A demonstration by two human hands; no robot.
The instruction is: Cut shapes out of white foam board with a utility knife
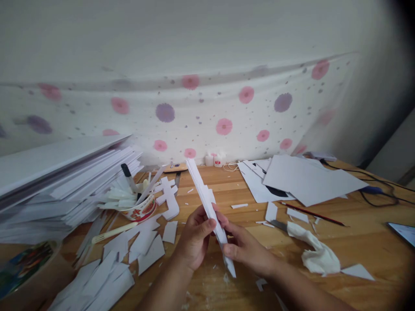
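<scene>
A stack of long white foam-board strips (207, 196) tilts above the wooden table, its far end leaning to the left. My left hand (196, 235) grips the stack near its middle, thumb on top. Lower down, my right hand (243, 246) pinches the same stack from the right side. The strips are of uneven length, so their upper edge is stepped. Both hands' fingers are partly hidden behind the strips. A cut-out white shape (169, 201) lies on the table to the left, beyond my left hand.
A paper bowl (141, 210) filled with white strips and tools stands left, by piled white boards (87, 185) and scraps (151, 255). To the right lie white sheets (317, 177), a pencil (316, 214), a blade (279, 224) with tissue (319, 255), and cables (372, 196).
</scene>
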